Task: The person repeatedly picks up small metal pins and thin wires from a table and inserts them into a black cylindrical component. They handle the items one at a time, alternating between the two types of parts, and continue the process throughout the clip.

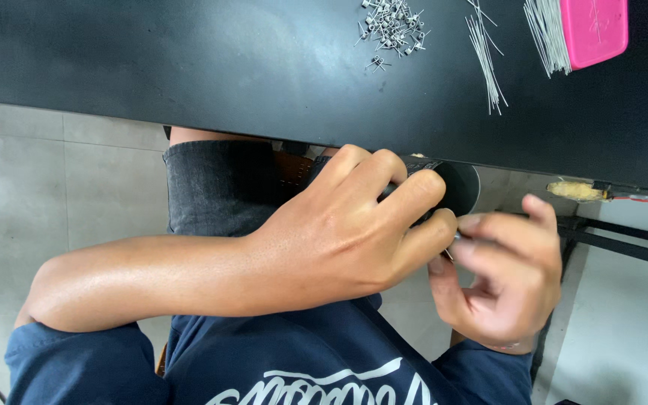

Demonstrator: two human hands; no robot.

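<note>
Both hands are kept below the black table (189,67): a dark round object (459,186) is gripped by the left hand (339,232), a thin metal piece (451,241) is pinched by the right hand (508,274) at four o'clock

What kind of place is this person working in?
Probably a small workshop or hand-assembly bench. A black table holds a heap of tiny wound wire pieces, bundles of straight wires and a pink box. Below its edge, both hands work at a dark round tool.
</note>
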